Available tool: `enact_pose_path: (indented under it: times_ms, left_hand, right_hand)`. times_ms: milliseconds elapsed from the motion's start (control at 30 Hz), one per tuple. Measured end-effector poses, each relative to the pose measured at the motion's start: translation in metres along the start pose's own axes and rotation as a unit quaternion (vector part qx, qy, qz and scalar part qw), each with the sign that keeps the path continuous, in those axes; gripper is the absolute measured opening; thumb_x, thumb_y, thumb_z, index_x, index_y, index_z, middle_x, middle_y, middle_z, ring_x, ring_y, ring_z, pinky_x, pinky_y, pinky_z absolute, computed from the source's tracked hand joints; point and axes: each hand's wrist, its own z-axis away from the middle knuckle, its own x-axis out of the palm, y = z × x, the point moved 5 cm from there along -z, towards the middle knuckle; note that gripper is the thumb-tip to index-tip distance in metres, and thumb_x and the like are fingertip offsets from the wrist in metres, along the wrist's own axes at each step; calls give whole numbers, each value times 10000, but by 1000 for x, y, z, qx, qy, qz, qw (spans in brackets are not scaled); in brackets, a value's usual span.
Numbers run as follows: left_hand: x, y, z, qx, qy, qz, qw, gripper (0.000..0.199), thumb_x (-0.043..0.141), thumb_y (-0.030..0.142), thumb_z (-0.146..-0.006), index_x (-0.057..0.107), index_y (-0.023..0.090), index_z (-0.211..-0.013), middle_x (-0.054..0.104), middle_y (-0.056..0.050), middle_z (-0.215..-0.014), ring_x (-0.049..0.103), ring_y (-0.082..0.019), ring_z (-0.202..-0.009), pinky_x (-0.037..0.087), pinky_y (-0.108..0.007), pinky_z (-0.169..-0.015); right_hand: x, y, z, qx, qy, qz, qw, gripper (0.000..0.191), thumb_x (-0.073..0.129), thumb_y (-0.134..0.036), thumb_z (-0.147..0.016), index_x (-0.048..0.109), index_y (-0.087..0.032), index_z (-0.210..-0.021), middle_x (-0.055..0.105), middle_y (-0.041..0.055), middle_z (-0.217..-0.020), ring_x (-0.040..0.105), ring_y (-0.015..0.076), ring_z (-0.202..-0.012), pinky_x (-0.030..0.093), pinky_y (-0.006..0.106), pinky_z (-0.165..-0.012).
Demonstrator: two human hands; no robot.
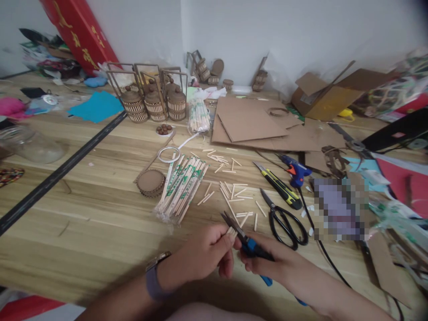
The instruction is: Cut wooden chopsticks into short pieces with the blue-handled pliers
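At the near middle of the table, my left hand (210, 249) pinches a few short wooden sticks (231, 231) between thumb and fingers. My right hand (264, 258) is closed round the blue handles of a cutting tool (252, 246), whose dark blades lie against the sticks. Beyond the hands, cut stick pieces (234, 191) lie scattered. Green-printed wrapped chopsticks (183, 185) are heaped to their left, beside a round cardboard disc (150, 183).
Black scissors (287, 223), a yellow-black utility knife (281, 187) and a blue glue gun (296, 169) lie at the right. Cardboard sheets (250, 120) and small lidded baskets in frames (155, 104) stand farther back. A black strip (67, 167) crosses the left tabletop.
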Motion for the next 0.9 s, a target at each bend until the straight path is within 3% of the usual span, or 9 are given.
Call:
enact_pose_path:
  times_ms: [133,433,633,700,767,833,900]
  left_hand:
    - [0,1,0,8,4,-2,1000,467,334,593,-941,537,173,-917,531,36,-557,480,-115,-494,362,-223,-518]
    - [0,0,0,10,14,-10,1000,436,336,559,-952,533,174,-896,517,41,-551,455,-110,-486,345,-221,-506]
    - [-15,6,-1,38,88,-26,995,403,327,528,-974,520,190,-871,520,42,-564,477,-118,-522,363,-225,-546]
    - [-21,8,0,31,113,-52,992,379,318,500,-985,519,196,-880,518,46,-556,482,-124,-521,360,-230,-548]
    - [-24,8,0,23,114,-101,988,355,317,463,-994,518,202,-862,525,44,-556,499,-132,-532,363,-237,-565]
    - [-22,9,0,19,107,-169,980,344,321,426,-1001,509,208,-813,544,31,-571,526,-144,-561,362,-250,-588]
    - [-20,8,0,19,111,-245,963,342,328,396,-1003,509,210,-780,577,4,-607,557,-169,-604,353,-270,-603]
  right_hand:
    - [2,0,-3,-8,7,39,999,196,551,-259,-726,623,-198,-897,576,20,-824,502,187,-772,412,284,-646]
    - [3,-1,-8,-50,11,70,996,193,541,-308,-809,625,-188,-934,665,73,-959,580,261,-932,444,396,-867]
    - [-9,5,-9,-35,16,17,999,247,583,-377,-824,622,-200,-991,670,58,-1006,603,256,-985,469,373,-879]
    - [-19,10,-9,-30,64,66,995,219,553,-396,-843,611,-205,-934,675,62,-943,621,260,-923,485,378,-835]
    - [-33,10,-7,-53,171,145,973,231,511,-413,-864,588,-207,-934,676,88,-916,631,279,-875,494,410,-806]
    - [-43,4,-3,-115,289,227,923,237,485,-393,-886,565,-201,-1001,676,131,-982,634,309,-921,488,451,-833]
    - [-40,-6,-1,-207,336,289,872,210,488,-327,-905,544,-200,-1063,659,164,-1118,608,326,-1064,466,469,-907]
